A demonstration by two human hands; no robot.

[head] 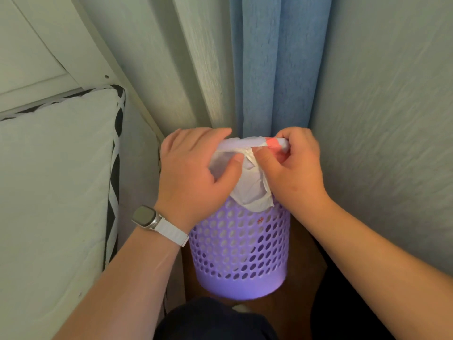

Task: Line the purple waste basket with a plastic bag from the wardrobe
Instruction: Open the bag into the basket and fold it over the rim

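The purple waste basket [239, 251], with a perforated wall, stands on the brown floor in the corner below me. A white plastic bag [250, 190] with a red printed patch is bunched over the basket's top, and one flap hangs down over the front rim. My left hand [193, 173], with a white watch on its wrist, grips the bag's left side, thumb pressing on the plastic. My right hand [294, 168] pinches the bag's right side next to the red patch. The basket's opening is hidden under the hands and the bag.
A white mattress [56, 187] with a black-and-white zigzag edge lies close on the left. A blue curtain [272, 69] hangs right behind the basket. A pale textured wall [392, 119] closes in on the right. My dark-clothed knees fill the bottom.
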